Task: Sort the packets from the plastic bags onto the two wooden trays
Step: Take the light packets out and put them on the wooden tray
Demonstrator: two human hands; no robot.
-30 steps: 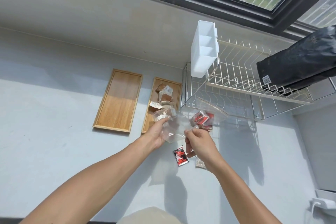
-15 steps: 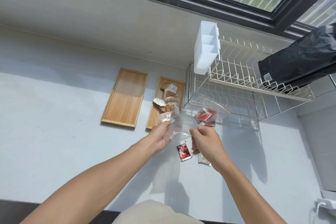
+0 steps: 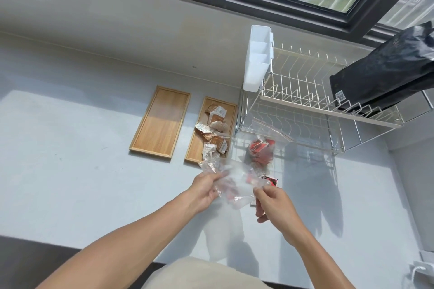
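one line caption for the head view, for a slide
Both hands hold a clear bag; brown packets fill one tray.

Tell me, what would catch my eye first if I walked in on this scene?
Two bare hands, the left hand and the right hand, hold a crumpled clear plastic bag between them above the pale counter. Beyond them lie two wooden trays side by side: the left tray bare, the right tray heaped with brown packets. A bag of red packets sits by the wire dish rack.
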